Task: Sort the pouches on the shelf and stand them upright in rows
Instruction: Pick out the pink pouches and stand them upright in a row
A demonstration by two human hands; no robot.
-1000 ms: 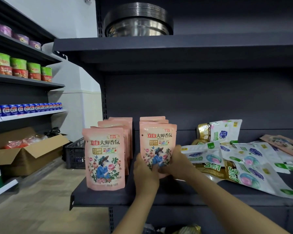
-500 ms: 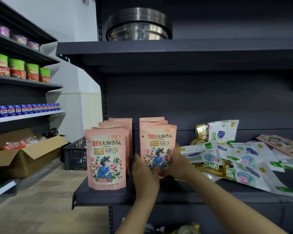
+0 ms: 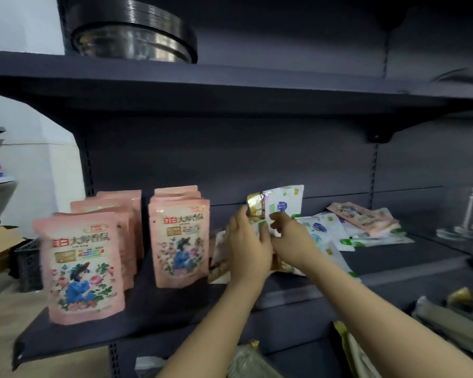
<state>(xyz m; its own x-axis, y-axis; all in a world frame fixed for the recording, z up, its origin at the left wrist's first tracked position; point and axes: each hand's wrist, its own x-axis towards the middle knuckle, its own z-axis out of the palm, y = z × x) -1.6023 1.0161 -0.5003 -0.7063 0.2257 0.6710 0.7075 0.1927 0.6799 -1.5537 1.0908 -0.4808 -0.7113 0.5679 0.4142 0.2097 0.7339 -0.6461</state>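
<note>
Two rows of pink pouches are seen standing upright on the dark shelf (image 3: 159, 323). The left row (image 3: 85, 266) is set at the shelf's left end, its front pouch near the front edge; the second row (image 3: 179, 241) is stood just beside it to the right, set a little further back. Right of that row, a pouch lying flat (image 3: 219, 257) is partly covered by the left hand (image 3: 247, 249), which is spread over it with the fingers loosely curled; whether it is actually gripped cannot be told through the blur. Just beside it, the right hand (image 3: 290, 240) is closed, its fingers pinched on the lower edge of a white and gold pouch (image 3: 280, 204) that is held upright near the shelf's back wall. Further right, a loose heap of white and green pouches (image 3: 336, 231) is left lying flat, with one pink pouch (image 3: 362, 216) resting across its far end. Above, a stack of metal bowls (image 3: 133, 36) is kept on the upper shelf.
</note>
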